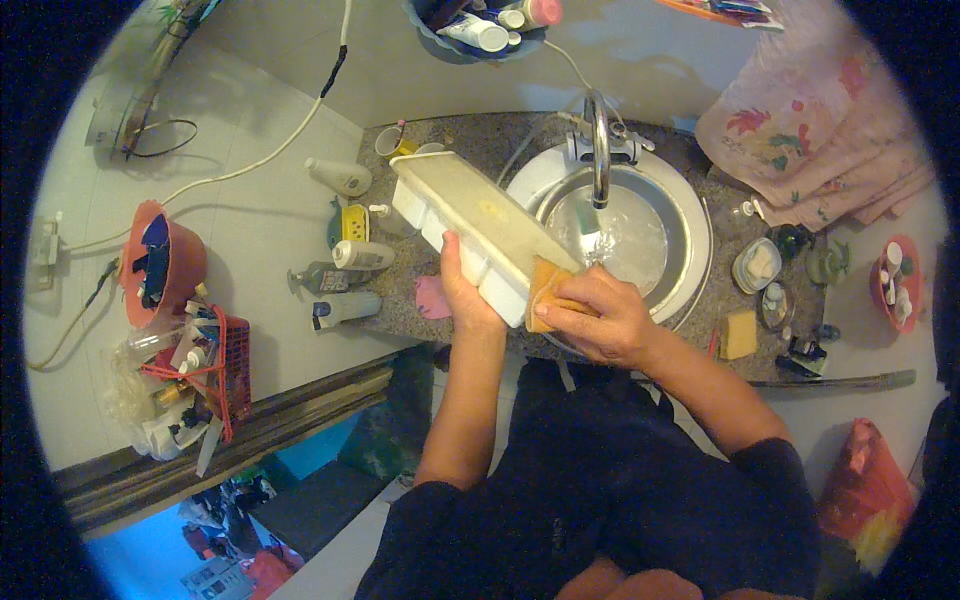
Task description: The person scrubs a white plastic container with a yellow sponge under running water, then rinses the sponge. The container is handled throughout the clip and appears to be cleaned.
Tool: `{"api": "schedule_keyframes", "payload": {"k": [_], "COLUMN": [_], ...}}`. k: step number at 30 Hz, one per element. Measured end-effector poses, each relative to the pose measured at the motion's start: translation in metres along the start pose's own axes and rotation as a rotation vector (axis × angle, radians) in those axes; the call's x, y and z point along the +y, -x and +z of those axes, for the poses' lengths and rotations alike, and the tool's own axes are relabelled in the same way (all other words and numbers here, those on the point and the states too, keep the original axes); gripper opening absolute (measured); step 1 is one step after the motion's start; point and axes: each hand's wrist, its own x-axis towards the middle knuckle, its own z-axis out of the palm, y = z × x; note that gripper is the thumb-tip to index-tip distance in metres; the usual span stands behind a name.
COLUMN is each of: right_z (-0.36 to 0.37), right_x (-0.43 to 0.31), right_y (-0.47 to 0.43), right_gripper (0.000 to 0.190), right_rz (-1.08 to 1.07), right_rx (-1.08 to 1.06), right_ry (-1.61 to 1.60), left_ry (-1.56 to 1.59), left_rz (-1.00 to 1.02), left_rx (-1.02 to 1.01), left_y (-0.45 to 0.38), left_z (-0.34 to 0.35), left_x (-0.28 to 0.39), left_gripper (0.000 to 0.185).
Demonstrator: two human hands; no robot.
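Observation:
A long white plastic container (487,210) with a yellowed, translucent flat face and a sectioned side is held at a slant in front of the sink. My left hand (476,292) grips it along its left side, thumb up against the sections. In my right hand (604,307) is a folded orange cloth (546,289), pressed against the container's near right end. Behind lies the round metal sink basin (679,232) holding water, with a green scouring pad (589,217) in it. Over the basin curves a chrome faucet (601,161).
Several bottles (364,256) line the counter's left side, near a pink cloth (432,297). To the right are a yellow sponge (739,335), a soap dish (756,266) and a hanging patterned towel (802,142). A red basket (238,367) hangs on the left wall.

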Motion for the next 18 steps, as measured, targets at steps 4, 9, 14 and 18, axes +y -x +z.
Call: {"api": "schedule_keyframes", "payload": {"k": [4, 9, 14, 18], "right_z": [-0.004, -0.001, 0.008, 0.016], "right_x": [0.012, 0.002, -0.005, -0.014], "right_y": [0.008, 0.009, 0.002, -0.001], "right_gripper": [0.038, 0.031, 0.026, 0.023], "right_rz": [0.058, 0.172, 0.311, 0.527], "right_rx": [0.009, 0.018, 0.052, 0.106], "right_ry": [-0.047, -0.134, -0.265, -0.297], "left_ry": [0.009, 0.007, 0.005, -0.033], "left_rz": [0.006, 0.011, 0.041, 0.092], "left_rx": [-0.018, -0.023, -0.028, 0.015], "left_y": [-0.003, -0.002, -0.004, -0.003], "left_z": [-0.001, -0.004, -0.005, -0.007], "left_x": [0.001, 0.0, -0.001, -0.002], "left_gripper": [0.072, 0.074, 0.074, 0.076]}}
